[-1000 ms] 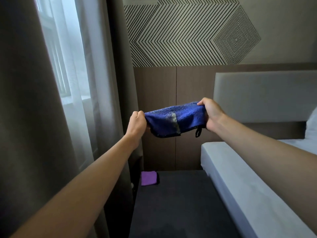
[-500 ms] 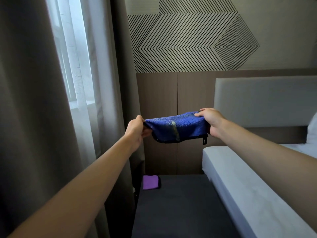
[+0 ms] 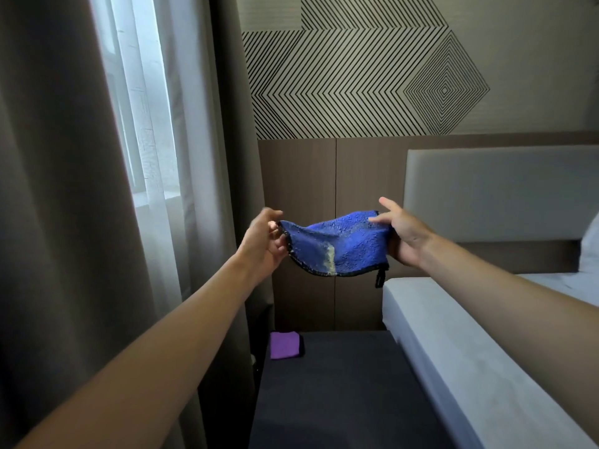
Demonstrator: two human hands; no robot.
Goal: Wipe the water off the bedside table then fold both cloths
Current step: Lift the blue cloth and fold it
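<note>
Two hands up, one cloth stretched between them, held in the air in front of the wood wall panel [image 3: 301,196].

Left hand [image 3: 262,246]: fingers [image 3: 275,231] curled, pinching the left corner of the blue cloth [image 3: 343,246] at its black-trimmed edge.

Right hand [image 3: 406,239]: grips the right edge with the palm behind the cloth. One finger [image 3: 387,204] sticks out straight above it. The hand is blurred, so I cannot tell the finer finger placement.

Blue cloth: slack, sagging in the middle, well above the bench [image 3: 324,400]. One pale streak runs down the lower middle. One small black loop [image 3: 380,278] dangles from the lower right corner.

Second cloth: purple cloth [image 3: 284,345], folded into a small flat rectangle, lying on the back left corner of the bench. Neither hand touches it.

Cloth count: two, one in hand and one down.

Bench count: one. The top is dark, and I cannot tell if any water sits on it.

Surroundings:
- One bed [image 3: 453,351] right against the bench's right side.
- One grey padded headboard [image 3: 499,192] behind it.
- One white pillow [image 3: 591,247], cut off at the right edge of the view.
- Two dark curtains [image 3: 64,189] on the left, with one sheer curtain [image 3: 162,124] between them over the window.
- One black line pattern [image 3: 356,85] on the wall above the panel.
</note>
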